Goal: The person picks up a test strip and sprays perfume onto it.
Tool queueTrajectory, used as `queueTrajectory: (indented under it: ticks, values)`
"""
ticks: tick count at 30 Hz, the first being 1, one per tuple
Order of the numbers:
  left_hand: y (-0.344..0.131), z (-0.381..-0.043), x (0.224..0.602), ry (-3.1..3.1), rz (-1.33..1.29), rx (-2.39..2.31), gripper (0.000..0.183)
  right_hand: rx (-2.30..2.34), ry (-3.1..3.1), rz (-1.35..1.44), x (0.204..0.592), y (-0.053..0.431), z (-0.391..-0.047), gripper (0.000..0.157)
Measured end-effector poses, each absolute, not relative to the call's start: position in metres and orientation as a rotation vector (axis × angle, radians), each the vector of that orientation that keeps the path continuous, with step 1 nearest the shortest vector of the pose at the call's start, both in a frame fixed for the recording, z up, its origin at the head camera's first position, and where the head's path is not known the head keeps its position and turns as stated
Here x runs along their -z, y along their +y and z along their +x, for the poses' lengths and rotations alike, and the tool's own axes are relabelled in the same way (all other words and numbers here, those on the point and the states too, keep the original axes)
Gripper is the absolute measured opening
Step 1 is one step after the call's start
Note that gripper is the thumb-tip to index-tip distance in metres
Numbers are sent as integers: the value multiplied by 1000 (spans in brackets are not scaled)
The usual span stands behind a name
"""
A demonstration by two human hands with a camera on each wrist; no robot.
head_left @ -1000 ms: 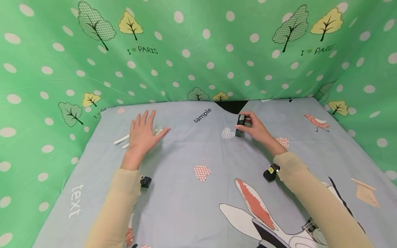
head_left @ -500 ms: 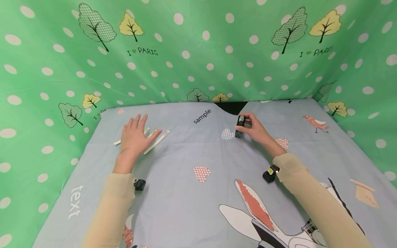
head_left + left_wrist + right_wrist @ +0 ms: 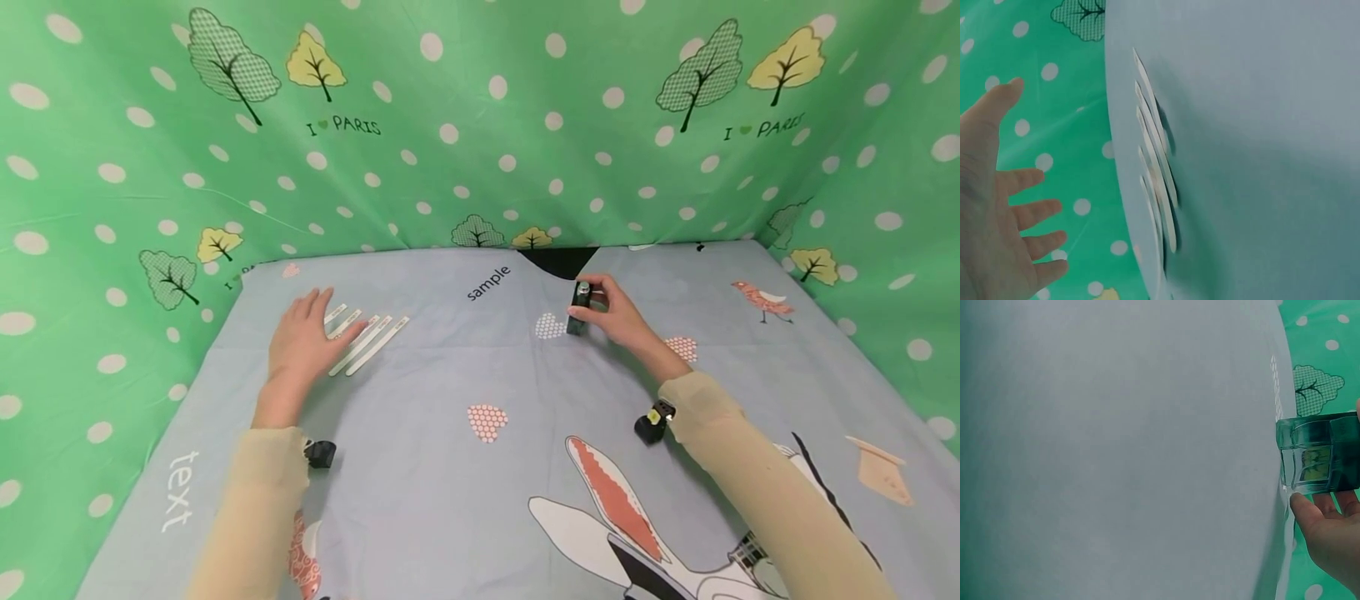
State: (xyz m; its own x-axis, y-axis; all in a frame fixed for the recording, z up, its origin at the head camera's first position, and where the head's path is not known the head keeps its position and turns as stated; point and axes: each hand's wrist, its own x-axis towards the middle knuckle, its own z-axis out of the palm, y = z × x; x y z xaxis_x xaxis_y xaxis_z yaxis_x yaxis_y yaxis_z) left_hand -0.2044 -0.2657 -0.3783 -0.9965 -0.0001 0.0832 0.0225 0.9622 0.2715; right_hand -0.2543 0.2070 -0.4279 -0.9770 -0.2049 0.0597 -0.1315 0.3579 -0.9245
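In the head view, my right hand [image 3: 618, 317] grips a dark green glass perfume bottle [image 3: 579, 310] with a silver spray top, upright, thumb on the near side and fingers behind. The right wrist view shows the bottle's [image 3: 1310, 464] clear thick base and a small yellowish label. My left hand [image 3: 302, 342] is spread over the left part of the cloth, holding nothing. Several slim white paper test strips [image 3: 377, 347], with small print at their far ends, lie slanted side by side right of it; the hand partly covers some. In the left wrist view the strips [image 3: 1150, 140] lie in a row.
A blue-grey printed cloth [image 3: 420, 467] covers the table. Green polka-dot curtains [image 3: 420, 167] stand behind and along both sides. Black wrist cameras [image 3: 321, 454] are worn at both wrists, low over the cloth.
My left hand has moved left and toward me, palm turning more inward, uncovering more of the white strips. My right hand and the bottle have stayed in place.
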Motion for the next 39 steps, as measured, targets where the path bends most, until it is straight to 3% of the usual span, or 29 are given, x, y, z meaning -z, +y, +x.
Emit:
queueTrajectory:
  ticks: [27, 39]
  values:
    - [-304, -205, 392, -2995, 218, 575, 65, 1730, 2494, -275, 428, 207, -254, 61]
    - [-315, -206, 398, -2959, 347, 671, 63, 1718, 2481, -300, 398, 199, -237, 59]
